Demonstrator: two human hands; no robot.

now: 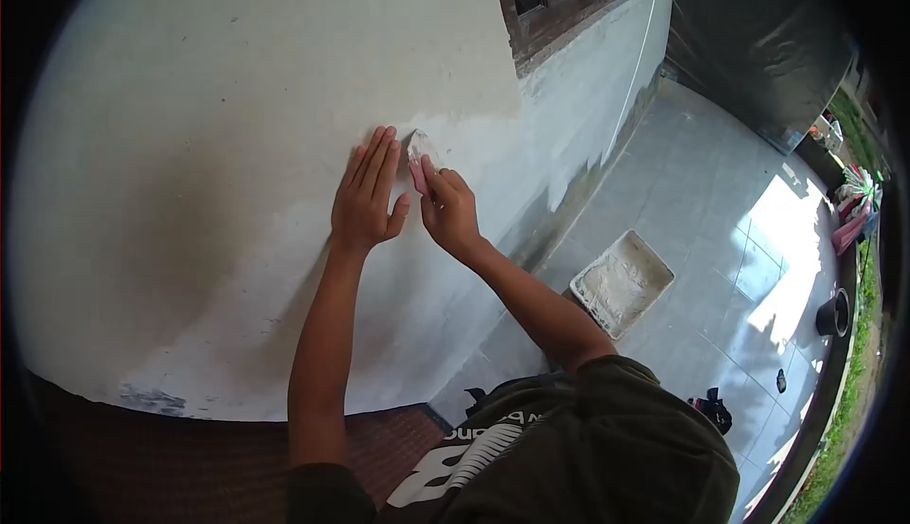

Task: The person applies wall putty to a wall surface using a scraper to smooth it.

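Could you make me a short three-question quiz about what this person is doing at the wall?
1. True or false: the left hand lies flat on the pale plastered wall.
2. What does the right hand press to the wall: A) a paint roller, B) a small pinkish pad, C) a hammer?
3. What lies on the grey tiled floor near the wall's foot?

Key: 1 true; 2 B; 3 a white rectangular tray.

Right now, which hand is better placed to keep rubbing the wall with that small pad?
The right hand. Its fingers already press the pad against the wall. The left hand lies flat on the wall beside it, fingers spread, holding nothing, so it would likely have to take the pad over first.
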